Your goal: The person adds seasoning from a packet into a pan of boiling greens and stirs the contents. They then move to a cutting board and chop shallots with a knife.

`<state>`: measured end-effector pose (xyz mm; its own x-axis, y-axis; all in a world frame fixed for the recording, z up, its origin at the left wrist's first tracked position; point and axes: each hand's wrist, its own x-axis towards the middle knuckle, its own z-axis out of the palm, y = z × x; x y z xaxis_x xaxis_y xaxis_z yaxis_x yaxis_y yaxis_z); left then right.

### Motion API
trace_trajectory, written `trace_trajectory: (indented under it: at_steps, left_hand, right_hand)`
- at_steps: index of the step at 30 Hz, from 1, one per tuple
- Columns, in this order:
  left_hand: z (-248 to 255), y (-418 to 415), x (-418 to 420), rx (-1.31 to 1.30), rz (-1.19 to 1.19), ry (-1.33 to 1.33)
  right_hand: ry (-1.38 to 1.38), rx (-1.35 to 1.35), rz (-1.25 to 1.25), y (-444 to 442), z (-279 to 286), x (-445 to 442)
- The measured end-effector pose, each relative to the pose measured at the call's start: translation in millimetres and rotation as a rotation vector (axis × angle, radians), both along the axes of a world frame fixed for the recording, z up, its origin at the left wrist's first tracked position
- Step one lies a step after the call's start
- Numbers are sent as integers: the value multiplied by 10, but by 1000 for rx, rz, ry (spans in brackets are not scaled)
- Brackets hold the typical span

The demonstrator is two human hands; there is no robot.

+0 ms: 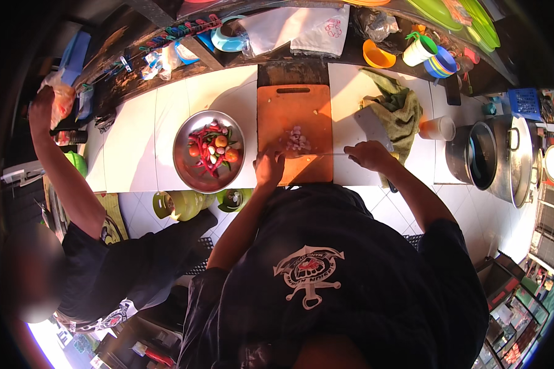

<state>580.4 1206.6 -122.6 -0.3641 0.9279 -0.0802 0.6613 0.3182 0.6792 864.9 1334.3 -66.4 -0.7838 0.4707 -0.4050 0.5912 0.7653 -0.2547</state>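
Note:
An orange cutting board point(300, 110) lies on the white tiled counter in front of me. A small heap of chopped pale pieces, apparently shallot or garlic point(297, 138), sits near its middle. My right hand point(370, 154) grips a knife, whose thin blade point(321, 154) reaches left across the board, seen nearly edge-on. At the board's left edge rests my left hand point(268, 167), fingers bent near the blade's far end; whether anything is under them is hidden. Left of the board stands a steel bowl point(183, 159) with red and green chillies point(212, 159), tomatoes point(231, 154) and some pale cloves.
A cleaver point(371, 124) lies right of the board against a green cloth point(399, 113). Beyond stand a plastic cup point(437, 128) and large pots point(512, 157). At left, another person's arm point(74, 180) reaches toward a plastic bag point(62, 104). Green gas cylinders point(184, 206) stand below the counter.

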Motion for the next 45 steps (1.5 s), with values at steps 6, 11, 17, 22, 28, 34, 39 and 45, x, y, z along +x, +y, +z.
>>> trace_trajectory:
  at_steps: [6, 11, 17, 22, 28, 34, 39, 45]
  left_hand:
    - [-168, 264, 4, 220, -62, -107]
    - [-70, 266, -102, 165, 100, -9]
    - [-23, 230, -34, 83, 81, 0]
    - [7, 282, -2, 51, -37, -108]
    - [-1, 242, -26, 102, 25, 84]
    - [150, 302, 11, 93, -3, -127]
    - [185, 238, -36, 179, 56, -66]
    - [152, 42, -93, 168, 174, -202]
  right_hand:
    - [51, -6, -27, 168, -12, -224]
    - [108, -6, -182, 55, 66, -179]
    - [71, 88, -366, -292, -144, -313]
    - [75, 43, -368, -492, -301, -486]
    - [94, -46, -555, -649, -324, -382]
    - [185, 4, -609, -850, -222, -461]
    - [287, -32, -656, -837, -117, -471]
    - [380, -90, -621, -758, -77, -482]
